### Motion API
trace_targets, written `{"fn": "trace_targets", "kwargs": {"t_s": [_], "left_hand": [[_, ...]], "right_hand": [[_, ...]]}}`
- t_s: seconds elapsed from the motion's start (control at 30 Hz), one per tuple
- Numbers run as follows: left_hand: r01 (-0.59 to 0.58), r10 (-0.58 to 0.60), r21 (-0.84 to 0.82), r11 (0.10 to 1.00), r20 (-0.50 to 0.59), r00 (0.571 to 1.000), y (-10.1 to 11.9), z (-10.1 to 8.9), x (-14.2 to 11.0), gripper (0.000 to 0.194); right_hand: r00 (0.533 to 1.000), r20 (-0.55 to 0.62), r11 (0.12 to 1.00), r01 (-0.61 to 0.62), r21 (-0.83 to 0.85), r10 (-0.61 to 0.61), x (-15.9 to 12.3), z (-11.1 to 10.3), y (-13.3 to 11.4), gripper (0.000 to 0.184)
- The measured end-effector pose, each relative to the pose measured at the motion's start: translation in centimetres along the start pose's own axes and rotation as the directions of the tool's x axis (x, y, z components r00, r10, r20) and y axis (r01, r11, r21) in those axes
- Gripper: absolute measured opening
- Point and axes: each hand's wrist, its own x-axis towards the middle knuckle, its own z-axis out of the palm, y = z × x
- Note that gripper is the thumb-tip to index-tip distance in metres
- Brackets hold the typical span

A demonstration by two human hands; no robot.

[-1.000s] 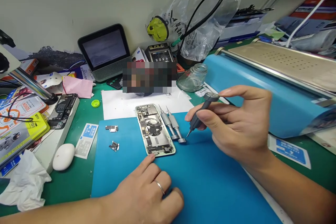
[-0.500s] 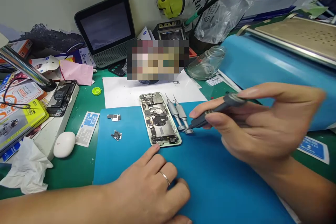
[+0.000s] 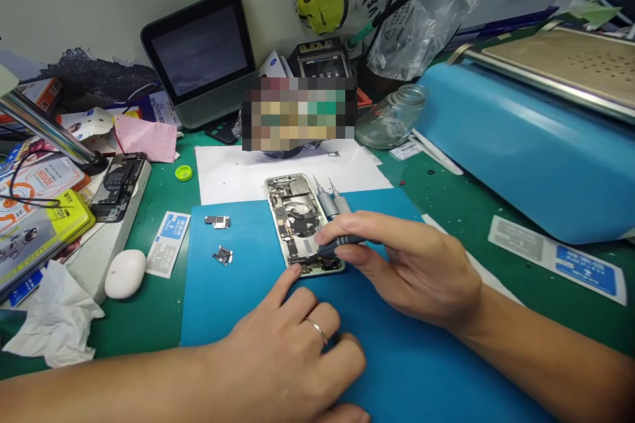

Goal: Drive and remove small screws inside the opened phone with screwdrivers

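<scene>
opened phone on blue mat, driver lowered to it

the opened phone (image 3: 301, 223) lies face-down on the blue mat (image 3: 397, 344), circuitry exposed. the right hand (image 3: 411, 264) lies low, fingers pinched on a dark screwdriver (image 3: 342, 242) at the phone's lower edge. the left hand (image 3: 292, 357) rests curled, forefinger touching the phone's bottom end. the right hand has come down from its raised position.

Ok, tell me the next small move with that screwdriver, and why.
Probably seat the tip in a screw: the right hand holds the dark screwdriver low over the opened phone, whose bottom edge the left hand steadies with a fingertip.
</scene>
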Motion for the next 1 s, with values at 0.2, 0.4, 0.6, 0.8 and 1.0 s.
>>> {"fn": "trace_targets", "kwargs": {"t_s": [0.2, 0.4, 0.6, 0.8, 1.0], "left_hand": [[0.006, -0.006, -0.010, 1.000, -0.021, 1.000, 0.1, 0.2, -0.1, 0.038], [0.002, -0.002, 0.003, 1.000, -0.043, 0.999, 0.1, 0.3, -0.1, 0.038], [0.000, 0.001, 0.013, 1.000, -0.071, 0.997, 0.0, 0.3, -0.1, 0.039], [-0.023, 0.038, 0.102, 0.995, -0.144, 0.989, -0.4, 1.9, -0.3, 0.048], [-0.029, 0.049, 0.118, 0.993, -0.171, 0.984, -0.7, 2.4, -0.4, 0.049]], "right_hand": [[0.999, 0.021, 0.999, -0.033, -0.025, 0.034, -0.3, 0.0, -0.1, 0.050], [1.000, 0.008, 1.000, -0.025, 0.004, 0.025, -0.1, -0.1, 0.0, 0.054], [0.998, 0.003, 0.998, -0.063, 0.005, 0.063, 0.2, -0.1, -0.3, 0.039], [0.999, 0.011, 0.998, 0.047, -0.029, -0.047, 0.8, 0.0, -0.2, 0.046], [0.992, 0.031, 0.992, 0.122, -0.042, -0.121, 1.3, 0.3, -0.2, 0.047]]}}
